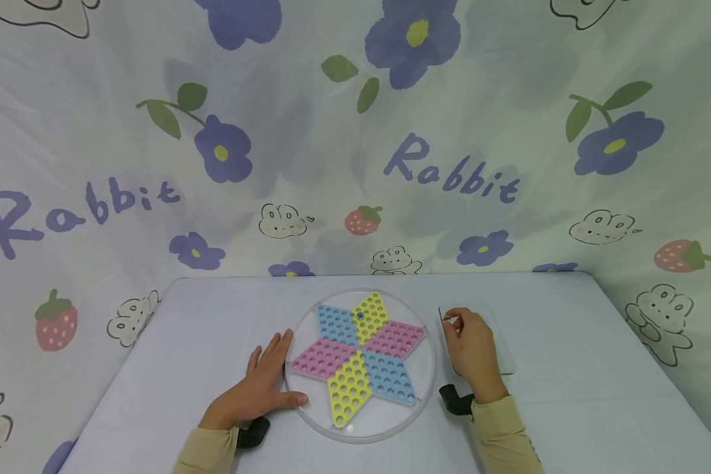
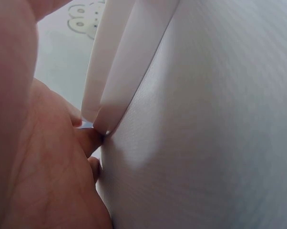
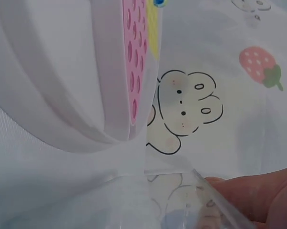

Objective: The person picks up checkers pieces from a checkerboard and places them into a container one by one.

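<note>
A round Chinese checkers board with a pink, yellow and blue star of holes lies at the middle of the table. One blue marble sits in its far yellow point. My left hand rests spread at the board's left side, with the thumb over the rim; the left wrist view shows its fingers at the rim. Right of the board stands a clear plastic box. My right hand is at its left wall, fingers bent downward. I cannot tell what the fingertips hold.
The white tabletop ends at a back edge against a hanging cloth printed with rabbits, flowers and strawberries. Black wrist mounts stick out beside each wrist. The right wrist view shows the board's raised rim near that wrist.
</note>
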